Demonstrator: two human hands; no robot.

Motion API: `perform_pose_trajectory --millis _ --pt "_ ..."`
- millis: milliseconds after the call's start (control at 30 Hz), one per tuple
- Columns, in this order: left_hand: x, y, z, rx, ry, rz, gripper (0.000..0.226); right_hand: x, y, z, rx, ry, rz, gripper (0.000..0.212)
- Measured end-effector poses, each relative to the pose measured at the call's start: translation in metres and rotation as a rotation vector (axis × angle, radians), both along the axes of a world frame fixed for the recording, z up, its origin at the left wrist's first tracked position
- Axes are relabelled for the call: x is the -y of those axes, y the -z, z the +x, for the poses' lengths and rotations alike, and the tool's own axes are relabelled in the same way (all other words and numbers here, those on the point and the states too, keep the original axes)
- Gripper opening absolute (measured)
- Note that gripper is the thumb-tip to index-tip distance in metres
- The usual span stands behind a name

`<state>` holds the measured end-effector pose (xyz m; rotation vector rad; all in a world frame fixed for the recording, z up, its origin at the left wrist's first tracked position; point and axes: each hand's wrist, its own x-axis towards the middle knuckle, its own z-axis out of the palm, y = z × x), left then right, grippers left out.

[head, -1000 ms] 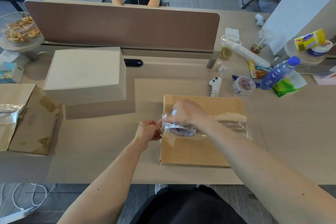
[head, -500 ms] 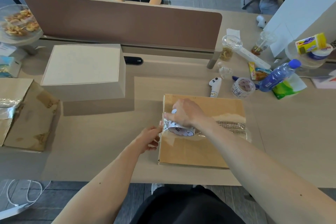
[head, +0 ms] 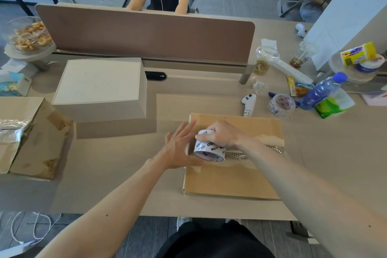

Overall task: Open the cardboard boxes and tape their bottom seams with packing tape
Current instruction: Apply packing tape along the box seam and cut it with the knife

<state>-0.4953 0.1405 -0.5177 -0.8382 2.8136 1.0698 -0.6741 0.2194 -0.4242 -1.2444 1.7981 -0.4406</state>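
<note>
As far as the head view shows, looks midway through one seam of the flat brown cardboard box (head: 230,178) near the front edge of the counter (head: 125,184), clear tape strip (head: 272,150) already laid from its right end. Shows the right grip (head: 222,135) curled round the tape roll (head: 207,148) at the box's left edge, the left grip (head: 180,148) released, straight fingers beside the roll. Leaves, probably, cutting and pressing down.

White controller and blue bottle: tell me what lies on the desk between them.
A spare roll of clear tape lies on the desk between the white controller and the blue bottle, as the head view shows.
</note>
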Motion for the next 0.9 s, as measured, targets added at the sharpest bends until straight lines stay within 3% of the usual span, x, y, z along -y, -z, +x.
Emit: perform_pose_trajectory --millis 133,267,367,533,733,800,900 --pt "-0.002 0.002 -0.004 -0.019 -0.046 0.084 0.097 -0.012 0.006 -0.007 0.077 0.001 -0.022 0.04" --pt "-0.002 0.001 -0.004 0.001 -0.046 0.1 0.099 -0.022 0.012 -0.017 0.184 0.046 -0.009 0.053" --pt "-0.001 -0.001 -0.004 0.015 -0.049 0.098 0.099 -0.022 0.008 -0.018 0.103 0.034 -0.042 0.045" --pt "0.001 -0.001 -0.003 0.054 -0.033 0.075 0.106 -0.041 0.0 -0.05 -0.101 0.052 -0.054 0.06" --pt "0.0 -0.004 -0.004 0.071 -0.022 0.057 0.108 -0.054 0.002 -0.057 -0.067 0.057 -0.065 0.05" --pt "0.001 -0.005 -0.001 0.033 -0.024 0.071 0.097 -0.055 0.002 -0.056 -0.05 0.063 -0.076 0.044" --pt "-0.006 -0.013 -0.014 -0.142 -0.259 0.167 0.055 -0.057 0.003 -0.056 -0.021 0.077 -0.09 0.043"
